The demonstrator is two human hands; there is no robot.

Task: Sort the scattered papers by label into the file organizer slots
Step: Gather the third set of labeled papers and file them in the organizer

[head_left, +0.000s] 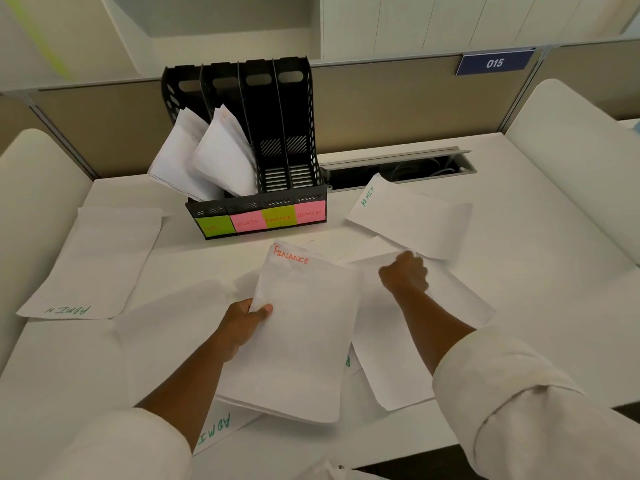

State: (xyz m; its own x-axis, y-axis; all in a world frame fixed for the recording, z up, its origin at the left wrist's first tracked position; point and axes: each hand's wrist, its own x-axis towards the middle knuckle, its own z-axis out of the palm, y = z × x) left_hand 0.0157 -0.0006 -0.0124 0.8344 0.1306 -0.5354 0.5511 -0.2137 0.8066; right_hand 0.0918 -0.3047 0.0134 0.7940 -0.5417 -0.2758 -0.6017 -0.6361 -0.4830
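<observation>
Papers lie scattered flat across the white desk (519,271), thin matte sheets with rounded-looking corners. Farthest left, an ADMIN sheet (93,265) lies with its long axis running away from the person and its green label upside down at the near end. Behind it stands the black plastic file organizer (256,188), 4 upright slots with slatted floors, fronted by sticky notes: green HR, pink Sports, green Finance, pink Admin. The 2 left slots hold curled sheets (204,157) leaning out to the left.

The left hand (244,325) grasps a stack topped by the FINANCE sheet (301,327), thumb on top at its left edge; the stack's long axis points toward the organizer, red label at the far end. The right hand (405,273) is curled, pinching the far edge of a blank-faced sheet (391,368). Farther right, another ADMIN sheet (412,216) lies angled beside the open cable tray (398,166).
</observation>
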